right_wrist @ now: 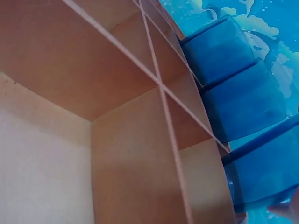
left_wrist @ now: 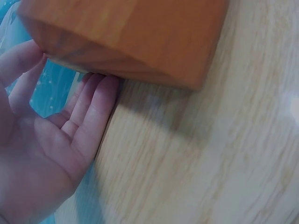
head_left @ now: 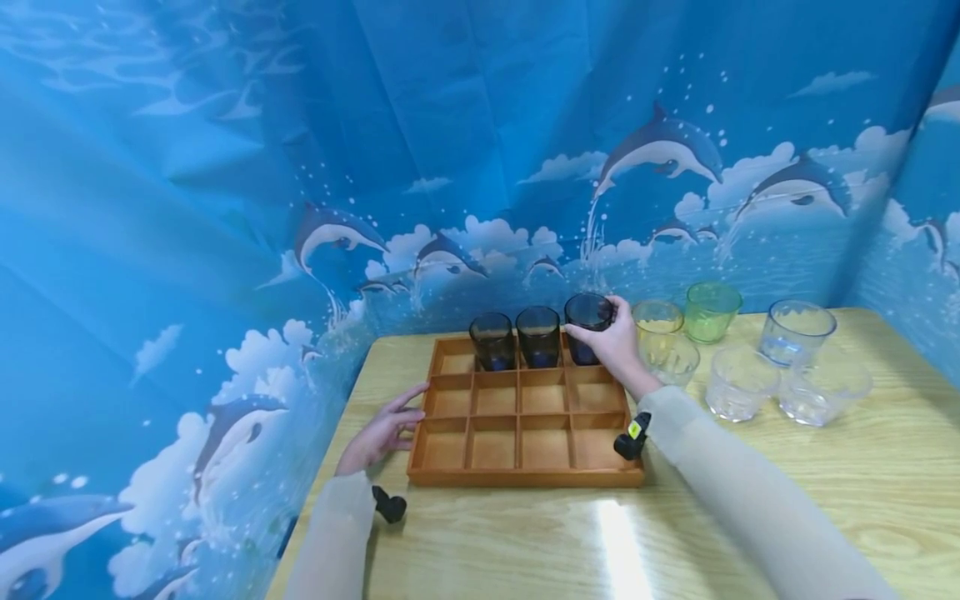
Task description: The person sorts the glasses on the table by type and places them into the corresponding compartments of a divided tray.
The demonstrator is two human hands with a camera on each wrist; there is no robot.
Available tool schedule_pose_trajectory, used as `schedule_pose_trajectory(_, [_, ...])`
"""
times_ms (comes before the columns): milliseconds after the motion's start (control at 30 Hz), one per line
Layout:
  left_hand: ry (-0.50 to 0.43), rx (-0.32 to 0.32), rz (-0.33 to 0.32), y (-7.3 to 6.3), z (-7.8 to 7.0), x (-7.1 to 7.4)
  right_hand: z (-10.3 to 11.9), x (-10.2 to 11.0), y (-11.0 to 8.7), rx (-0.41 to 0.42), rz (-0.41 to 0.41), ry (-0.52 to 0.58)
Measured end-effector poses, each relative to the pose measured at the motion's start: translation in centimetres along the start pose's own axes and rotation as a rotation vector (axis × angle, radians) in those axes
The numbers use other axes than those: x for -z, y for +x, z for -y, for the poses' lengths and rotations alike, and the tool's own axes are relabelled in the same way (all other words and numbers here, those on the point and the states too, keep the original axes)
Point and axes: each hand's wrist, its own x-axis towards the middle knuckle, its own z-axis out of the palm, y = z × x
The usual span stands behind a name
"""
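A wooden tray [head_left: 495, 478] divided into several square compartments lies on the table. Three dark tinted glasses stand upright along its back row. My right hand [head_left: 617, 343] grips the rightmost dark glass [head_left: 584, 352] near its rim, in the back right compartment. To its left are the middle dark glass [head_left: 538, 337] and the left dark glass [head_left: 492, 343]. In the right wrist view the gripped glass [right_wrist: 266, 168] looks blue, and only a bit of the hand shows at the edge. My left hand [head_left: 384, 429] touches the tray's left side with extended fingers [left_wrist: 98, 102].
Right of the tray stand a yellow glass [head_left: 657, 321], a green glass [head_left: 712, 312], a bluish clear glass [head_left: 797, 333] and several clear glasses, one being a faceted glass [head_left: 738, 387]. A blue dolphin-print curtain [head_left: 480, 167] hangs behind the wooden table [head_left: 510, 542].
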Motion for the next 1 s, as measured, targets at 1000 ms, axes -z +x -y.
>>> schedule_pose_trajectory(1000, [-0.010,0.009,-0.003,0.1,0.0,0.1,-2.1,-0.1,0.3,-0.027,0.062,0.055])
